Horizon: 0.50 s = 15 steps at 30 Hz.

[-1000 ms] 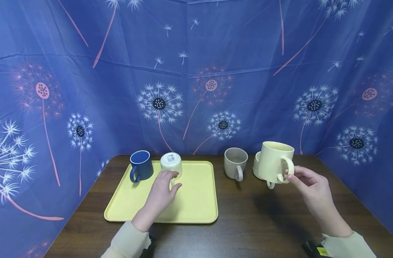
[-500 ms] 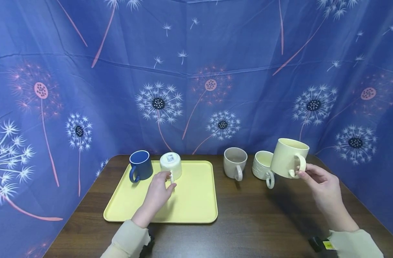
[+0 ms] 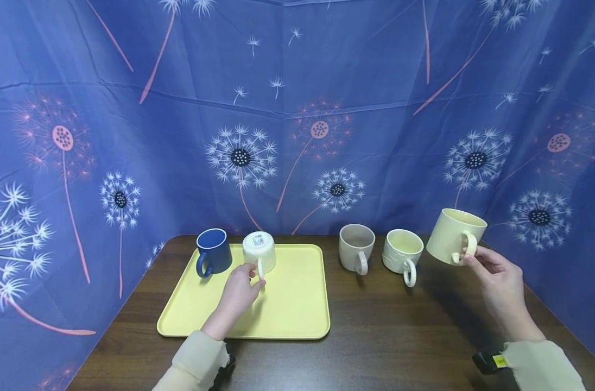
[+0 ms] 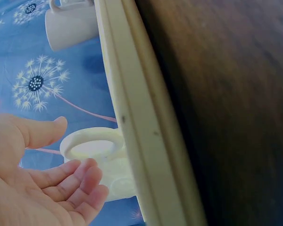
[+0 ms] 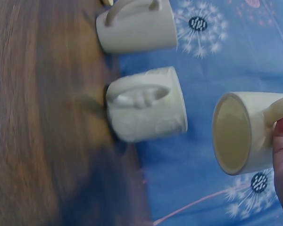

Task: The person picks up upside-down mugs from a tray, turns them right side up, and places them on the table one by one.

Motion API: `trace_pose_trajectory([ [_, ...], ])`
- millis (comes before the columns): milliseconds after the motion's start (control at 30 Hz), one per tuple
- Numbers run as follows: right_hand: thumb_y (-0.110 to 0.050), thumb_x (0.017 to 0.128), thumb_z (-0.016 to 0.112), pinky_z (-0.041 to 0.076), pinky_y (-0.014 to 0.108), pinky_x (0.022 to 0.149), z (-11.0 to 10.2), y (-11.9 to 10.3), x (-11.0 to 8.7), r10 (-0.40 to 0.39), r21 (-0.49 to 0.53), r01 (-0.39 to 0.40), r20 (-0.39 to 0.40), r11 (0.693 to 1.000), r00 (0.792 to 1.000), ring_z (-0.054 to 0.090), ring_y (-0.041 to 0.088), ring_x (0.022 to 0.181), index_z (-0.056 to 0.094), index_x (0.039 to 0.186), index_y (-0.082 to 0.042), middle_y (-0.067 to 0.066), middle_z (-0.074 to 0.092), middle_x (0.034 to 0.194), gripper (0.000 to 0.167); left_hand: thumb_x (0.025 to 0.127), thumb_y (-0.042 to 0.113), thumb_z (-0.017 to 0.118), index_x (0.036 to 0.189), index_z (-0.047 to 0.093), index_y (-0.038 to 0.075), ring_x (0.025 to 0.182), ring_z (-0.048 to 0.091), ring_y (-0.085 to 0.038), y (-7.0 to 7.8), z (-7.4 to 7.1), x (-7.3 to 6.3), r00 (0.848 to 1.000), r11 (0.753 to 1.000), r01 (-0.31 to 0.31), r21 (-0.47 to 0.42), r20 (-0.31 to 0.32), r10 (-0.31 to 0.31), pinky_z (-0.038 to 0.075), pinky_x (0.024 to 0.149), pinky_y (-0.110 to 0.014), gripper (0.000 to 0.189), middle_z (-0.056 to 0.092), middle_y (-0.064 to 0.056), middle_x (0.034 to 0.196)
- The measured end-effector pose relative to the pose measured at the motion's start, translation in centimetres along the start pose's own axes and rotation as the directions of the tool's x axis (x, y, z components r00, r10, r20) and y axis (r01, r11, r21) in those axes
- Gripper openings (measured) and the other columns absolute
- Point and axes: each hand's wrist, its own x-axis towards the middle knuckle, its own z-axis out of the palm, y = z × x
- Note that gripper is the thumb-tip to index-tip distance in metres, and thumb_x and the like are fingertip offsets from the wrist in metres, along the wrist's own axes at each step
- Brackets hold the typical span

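Observation:
My right hand (image 3: 502,288) pinches the handle of a pale yellow mug (image 3: 449,241), held tilted above the table at the right; the right wrist view shows the underside of that yellow mug (image 5: 232,134). On the yellow tray (image 3: 297,304), a cream mug (image 3: 259,252) stands upside down, a label on its base. Beside its handle is my left hand (image 3: 237,296), thumb and fingers apart around the handle. In the left wrist view the left hand (image 4: 52,174) has loosely bent fingers near the handle of the cream mug (image 4: 118,165), without closing on it.
A blue mug (image 3: 214,252) stands upright at the tray's back left. Right of the tray stand a grey mug (image 3: 356,247) and a cream embossed mug (image 3: 400,252), both upright on the brown wooden table (image 3: 375,336). A blue dandelion-print cloth (image 3: 287,70) hangs behind.
My right hand has carried the yellow mug rightward and tilted it more, uncovering the embossed mug behind. My left hand has shifted slightly left and down, its fingers nearer the upturned mug's handle.

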Motion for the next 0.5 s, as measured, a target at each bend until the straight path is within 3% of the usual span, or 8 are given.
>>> trace_pose_trajectory([
  [233,0.005,0.081,0.068,0.046,0.006,0.067,-0.4,1.6,0.7,0.055,-0.035,-0.057,-0.043,0.998,0.998,0.063,-0.005,0.074,0.066,0.106,0.006,-0.018,0.069,0.084,0.025,0.079,0.011,0.072,0.099,0.063,-0.004,0.074,0.057,-0.023,-0.2,0.4,0.3,0.997,1.0,0.029,-0.007,0.066,-0.029,0.047,0.067,-0.038,0.026,0.062,-0.011,0.082],
  [400,0.0,0.082,0.069,0.045,0.006,0.066,-0.4,2.8,1.3,0.074,-0.125,-0.081,-0.062,0.989,0.995,0.061,-0.007,0.073,0.065,0.108,0.006,-0.023,0.067,0.081,0.026,0.079,0.006,0.069,0.083,0.063,0.001,0.065,0.053,-0.017,-0.3,0.7,0.5,0.997,1.0,0.007,-0.017,0.08,-0.006,0.044,0.059,-0.031,0.009,0.059,-0.004,0.071],
  [500,-0.002,0.083,0.07,0.044,0.005,0.067,-0.4,3.6,1.8,0.078,-0.17,-0.087,-0.055,0.982,0.995,0.06,-0.009,0.074,0.065,0.109,0.005,-0.026,0.065,0.081,0.028,0.079,0.004,0.069,0.075,0.061,0.005,0.061,0.05,-0.014,-0.5,0.8,0.7,0.997,1.0,-0.017,-0.006,0.071,0.017,0.042,0.055,-0.028,0.009,0.057,-0.001,0.067],
])
